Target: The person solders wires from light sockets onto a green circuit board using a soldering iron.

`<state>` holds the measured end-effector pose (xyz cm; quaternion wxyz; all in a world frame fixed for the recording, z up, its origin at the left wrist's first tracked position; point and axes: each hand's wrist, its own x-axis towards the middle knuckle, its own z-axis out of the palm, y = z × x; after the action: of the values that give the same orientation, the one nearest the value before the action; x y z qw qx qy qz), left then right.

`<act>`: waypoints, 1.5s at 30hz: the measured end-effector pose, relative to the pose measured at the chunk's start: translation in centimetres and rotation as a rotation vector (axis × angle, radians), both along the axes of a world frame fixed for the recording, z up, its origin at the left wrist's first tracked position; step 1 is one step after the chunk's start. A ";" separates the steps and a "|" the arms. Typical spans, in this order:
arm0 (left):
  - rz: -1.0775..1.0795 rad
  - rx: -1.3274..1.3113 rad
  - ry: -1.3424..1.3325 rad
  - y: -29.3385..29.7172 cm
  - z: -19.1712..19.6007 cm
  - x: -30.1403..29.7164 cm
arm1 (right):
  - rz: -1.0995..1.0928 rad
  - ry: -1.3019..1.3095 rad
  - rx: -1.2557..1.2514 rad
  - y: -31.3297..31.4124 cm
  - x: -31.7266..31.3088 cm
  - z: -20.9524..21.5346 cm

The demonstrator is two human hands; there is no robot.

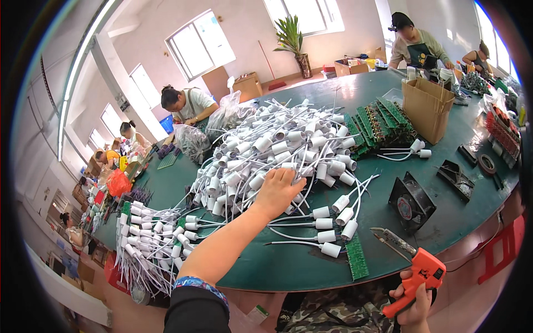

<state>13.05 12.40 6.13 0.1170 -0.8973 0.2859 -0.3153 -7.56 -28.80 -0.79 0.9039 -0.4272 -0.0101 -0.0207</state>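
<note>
A large heap of white lamp sockets (pixel 280 147) with white wires covers the middle of the table. Across its near side reaches my left hand (pixel 279 191), fingers curled down among the sockets; their tips are hidden, so what they grip cannot be made out. At the lower right my right hand (pixel 416 302) is wrapped round the handle of a red soldering gun (pixel 425 272), its metal tip pointing up and left over the table edge. Between the hands a green circuit board strip (pixel 357 260) lies near the edge, with several wired sockets (pixel 326 236) beside and partly over it.
More wired sockets (pixel 161 227) hang off the table's left edge. Stacked green boards (pixel 383 125) and a cardboard box (pixel 426 108) stand behind. To the right are a black fan (pixel 411 202), a black tray (pixel 455 180) and a tape roll (pixel 487 164). Other people work around the table.
</note>
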 end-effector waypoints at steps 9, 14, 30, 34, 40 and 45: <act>-0.223 -0.356 0.009 -4.9 7.3 -8.8 | -0.140 0.058 -0.029 -1.1 -0.4 -0.3; -0.142 -0.312 0.300 -6.9 9.1 -13.6 | -0.135 -0.002 -0.026 -1.6 -0.1 -0.2; -0.195 -0.831 0.620 -10.7 -3.4 -13.3 | 0.005 -0.045 0.067 -1.6 -1.0 -0.6; -0.215 -0.841 0.586 -11.0 -4.1 -13.4 | 0.032 -0.046 0.043 -1.6 -1.3 -0.7; -0.312 -0.743 0.450 -10.7 -5.0 -13.5 | 0.063 -0.031 -0.026 -1.6 -1.5 -0.8; -0.211 -0.699 0.441 -10.6 -4.5 -14.1 | 0.126 -0.049 -0.071 -2.0 -1.5 -1.0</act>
<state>-1.01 1.76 1.63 -0.2910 -0.8947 0.2703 -0.2041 -9.05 -30.82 -1.77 0.8872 -0.4568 -0.0600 0.0264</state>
